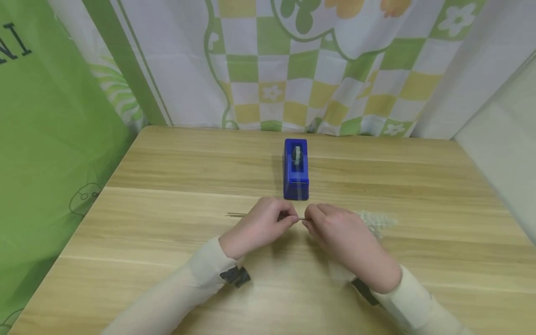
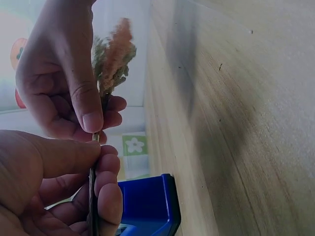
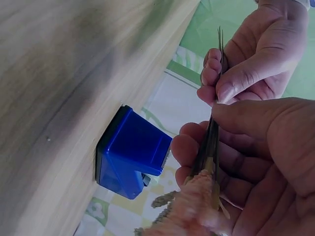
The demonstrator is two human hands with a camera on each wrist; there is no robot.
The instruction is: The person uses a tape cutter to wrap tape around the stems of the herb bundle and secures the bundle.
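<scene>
Both hands hold one small bunch of dried flowers (image 1: 377, 222) level above the table, just in front of a blue tape dispenser (image 1: 296, 186). My left hand (image 1: 259, 225) pinches its thin dark stems (image 1: 236, 214) between thumb and fingers, and their bare ends stick out to the left. Close beside it, my right hand (image 1: 343, 235) pinches the stems nearer the blooms. Pink and grey-green fluffy heads (image 3: 189, 206) show past the right hand in the right wrist view. A short pale stretch of stem (image 2: 96, 136) is visible between the two thumbs in the left wrist view.
The dispenser carries a roll of clear tape (image 1: 298, 156) and a toothed cutting edge toward me. Beneath everything lies a wood-grain table (image 1: 188, 163). Behind it hangs a checked green and yellow curtain (image 1: 272, 70), with green cloth (image 1: 46, 139) on the left.
</scene>
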